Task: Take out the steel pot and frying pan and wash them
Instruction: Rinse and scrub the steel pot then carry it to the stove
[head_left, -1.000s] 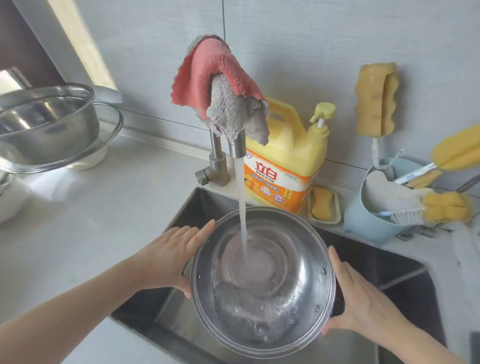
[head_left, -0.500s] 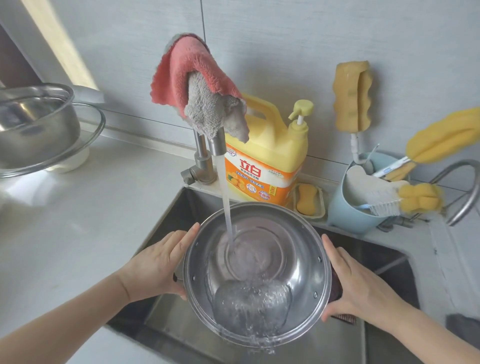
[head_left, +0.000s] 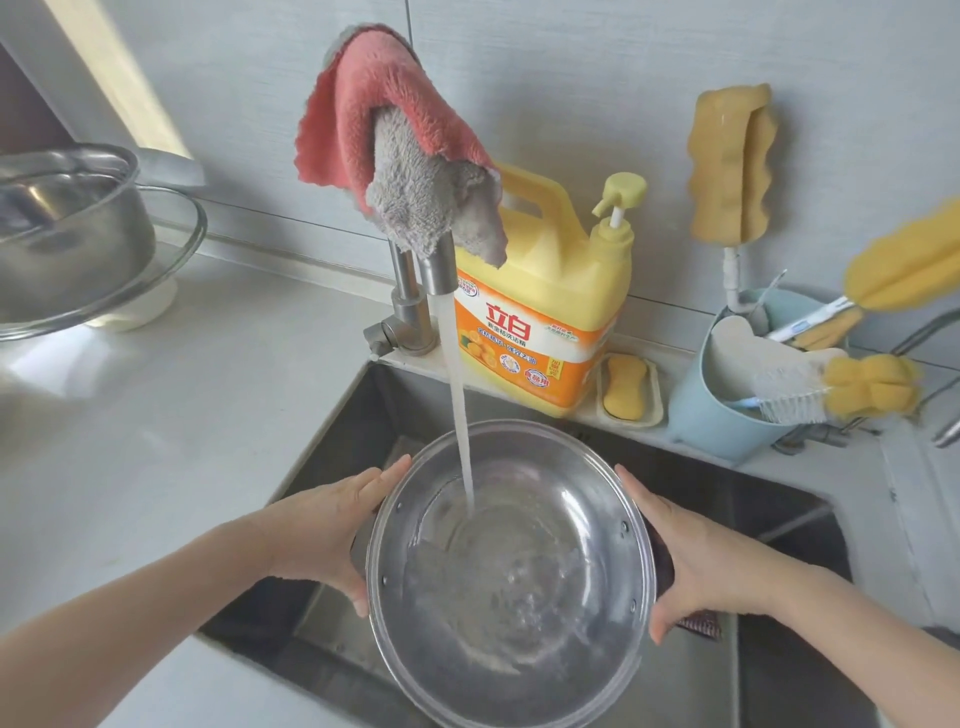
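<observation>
A steel pot (head_left: 597, 519) hangs over the sink (head_left: 358, 415), its mouth tipped toward me. Water from the faucet (head_left: 439, 270) streams onto its inner wall and swirls over the bottom. My left hand (head_left: 322, 535) grips the pot's left side with the fingers along the rim and the thumb below. My right hand (head_left: 696, 561) grips the right side over a dark handle (head_left: 698, 623). No frying pan is in view.
A pink and grey cloth (head_left: 395, 140) is draped over the faucet. Behind the sink stand a yellow detergent jug (head_left: 545, 312), a soap dish (head_left: 626, 395) and a blue tub of brushes (head_left: 711, 410). Another steel pot (head_left: 67, 244) sits on the counter at left.
Both hands kept their hold while the pot rocked under the stream. The pooled water slid from the near lower-left side across the bottom.
</observation>
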